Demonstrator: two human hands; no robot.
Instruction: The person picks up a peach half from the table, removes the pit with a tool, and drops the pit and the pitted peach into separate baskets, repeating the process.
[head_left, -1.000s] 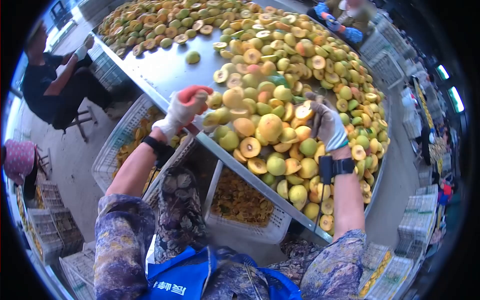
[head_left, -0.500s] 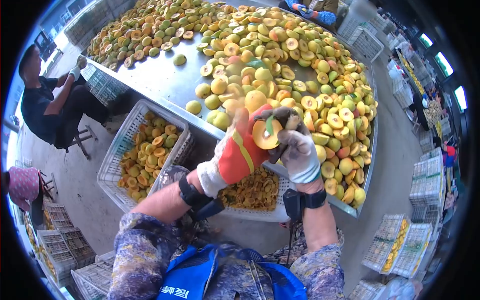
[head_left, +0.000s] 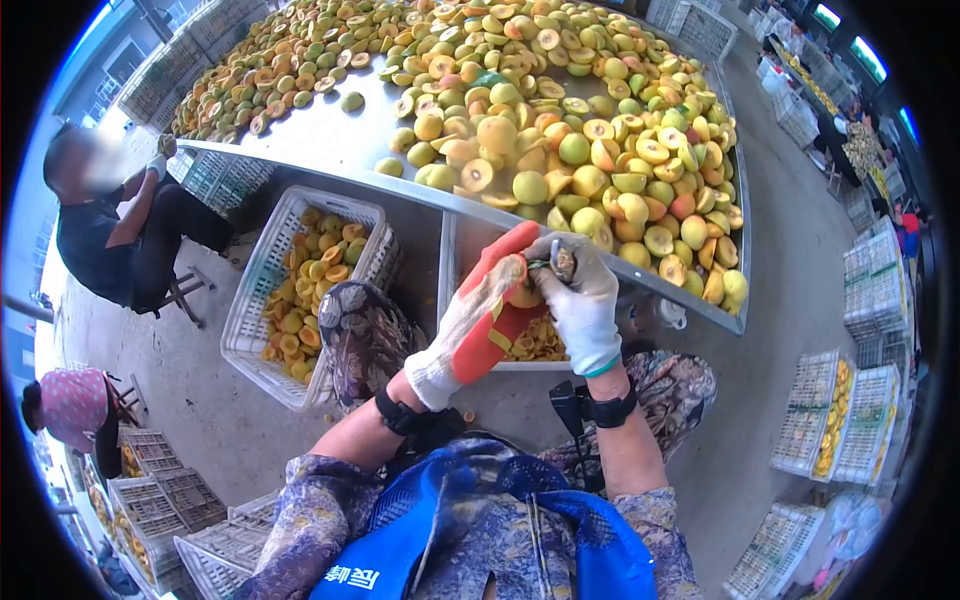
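My left hand [head_left: 480,310], in a white and orange-red glove, is closed around a peach piece [head_left: 525,294] that shows only partly below its fingers. Against it, my right hand [head_left: 582,300] in a soiled white glove is closed on a small tool, most of which the fingers hide. Both hands meet over the near edge of a metal table [head_left: 330,167], which is heaped with halved and whole peaches [head_left: 590,180]. Under the hands, a crate [head_left: 450,262] holds small peach pieces [head_left: 540,342].
A white crate [head_left: 240,330] of peach halves stands left of my knee. One person [head_left: 110,235] sits on a stool at the left; another, in a pink top [head_left: 72,408], is lower left. Stacked crates [head_left: 865,425] line the right side.
Both hands have come down and nearer to my body, off the peach pile. The peach's cut face, visible before, is now mostly hidden. The camera view has shifted.
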